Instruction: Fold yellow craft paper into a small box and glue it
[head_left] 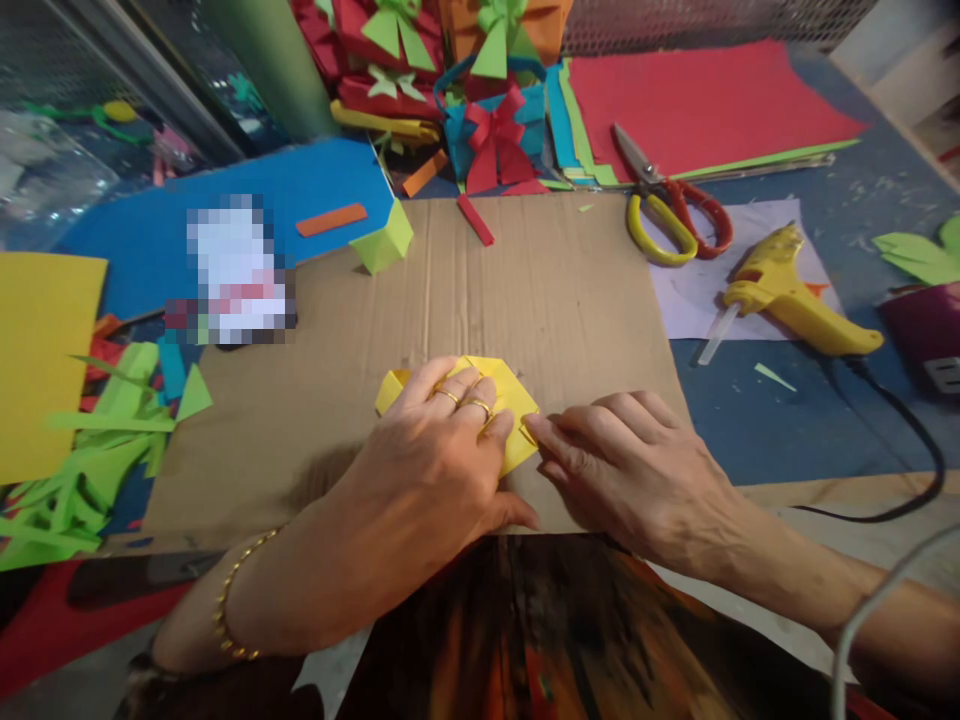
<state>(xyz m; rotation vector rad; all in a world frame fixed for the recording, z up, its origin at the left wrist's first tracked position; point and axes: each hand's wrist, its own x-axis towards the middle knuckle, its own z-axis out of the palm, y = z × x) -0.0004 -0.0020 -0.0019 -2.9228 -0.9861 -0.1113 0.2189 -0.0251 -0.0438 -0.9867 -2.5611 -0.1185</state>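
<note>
A folded piece of yellow paper [516,388] lies on a sheet of brown cardboard [555,290] near the table's front edge. My left hand [442,455] covers much of it and holds it down, the fingers bent over its middle; the part under my palm is hidden. At the paper's right corner, my right hand [630,450] is closed, with thumb and index finger pinching a small folded edge. A yellow flap shows left of my left fingers.
Red-and-yellow scissors [667,215] and a yellow glue gun [802,295] with a black cord lie right. Green paper scraps [82,480] pile up left, near a blurred phone-like object [236,270]. Behind stand paper bags with bows [495,130] and stacked red sheets [697,100].
</note>
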